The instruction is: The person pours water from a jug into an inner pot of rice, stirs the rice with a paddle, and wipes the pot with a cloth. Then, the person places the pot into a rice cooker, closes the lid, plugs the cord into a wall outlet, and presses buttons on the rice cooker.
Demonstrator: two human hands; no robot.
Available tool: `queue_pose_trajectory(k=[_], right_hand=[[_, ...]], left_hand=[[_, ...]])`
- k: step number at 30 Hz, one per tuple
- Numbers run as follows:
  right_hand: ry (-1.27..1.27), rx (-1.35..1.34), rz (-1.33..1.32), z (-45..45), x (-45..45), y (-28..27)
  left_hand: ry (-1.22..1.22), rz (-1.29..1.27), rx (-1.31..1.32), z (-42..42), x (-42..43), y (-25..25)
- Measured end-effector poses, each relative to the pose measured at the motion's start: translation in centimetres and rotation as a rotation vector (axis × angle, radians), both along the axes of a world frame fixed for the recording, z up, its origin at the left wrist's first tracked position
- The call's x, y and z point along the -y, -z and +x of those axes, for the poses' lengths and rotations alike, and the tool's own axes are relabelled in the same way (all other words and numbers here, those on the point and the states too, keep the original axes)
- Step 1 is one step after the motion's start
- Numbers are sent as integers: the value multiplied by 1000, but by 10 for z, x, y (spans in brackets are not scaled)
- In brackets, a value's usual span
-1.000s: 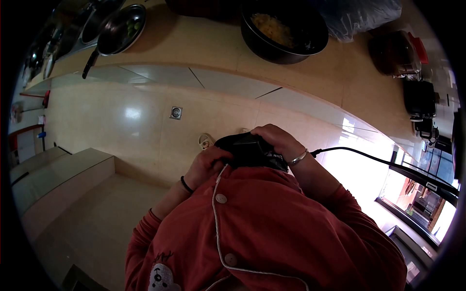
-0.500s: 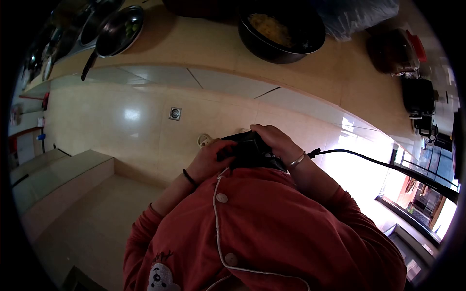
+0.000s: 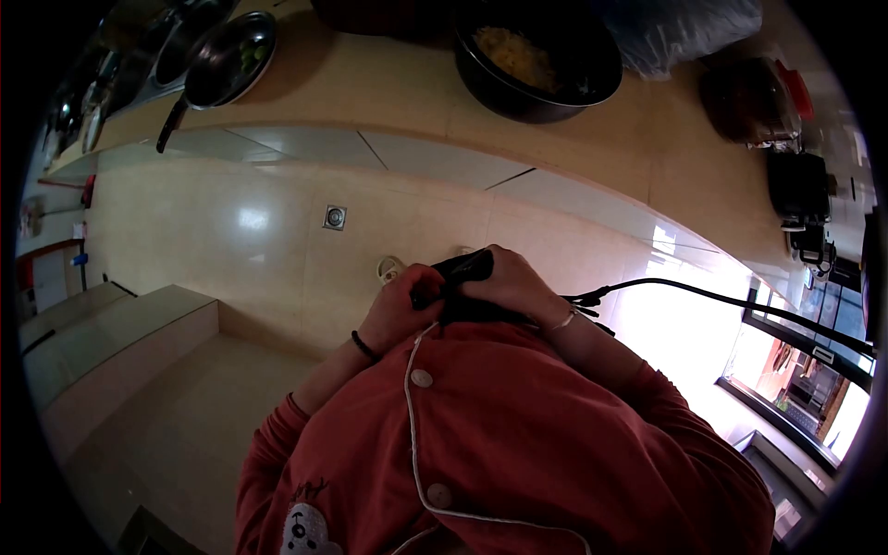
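At my waist, in front of the red buttoned top point(image 3: 518, 416), is a black item point(image 3: 467, 266) with a soft-looking, creased surface; its kind is not clear. My left hand point(image 3: 402, 310) is closed with curled fingers on its left end. On the other end, my right hand point(image 3: 509, 282) is also closed, thumb side up, gripping the black material. More dark material lies beneath both hands, against the top. A black cable point(image 3: 666, 283) runs from beside my right wrist toward the right edge.
Ahead runs a beige counter point(image 3: 388, 88). On it are a frying pan point(image 3: 227, 69) with green pieces, a black pot point(image 3: 546, 106) holding pale yellow shreds, a plastic bag point(image 3: 684, 32) and a red-lidded jar point(image 3: 754, 102). A drain point(image 3: 334, 217) is set in the tiled floor.
My right hand has turned and closed further over the black item, drawing in slightly toward my left hand. The item looks narrower and more folded. Its cable has shifted slightly.
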State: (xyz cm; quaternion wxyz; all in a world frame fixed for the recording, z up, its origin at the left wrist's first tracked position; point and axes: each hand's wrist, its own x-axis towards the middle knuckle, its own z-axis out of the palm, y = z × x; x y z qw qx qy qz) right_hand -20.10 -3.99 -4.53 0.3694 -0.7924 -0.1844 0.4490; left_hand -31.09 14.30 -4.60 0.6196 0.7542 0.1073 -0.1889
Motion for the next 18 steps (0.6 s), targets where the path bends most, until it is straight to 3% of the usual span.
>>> queue_pose_trajectory(k=[5,10,18], right_hand=[[144,-170,-61,5,5,-23],[171,-75,-13,-3,12,3],[199,-145,-163,4,2,-12]], left_hand=[[-90,0,20,-4,2,-3],[-68,-16,19,-4,3,-4],[-89,7,48,-6,3,-2]])
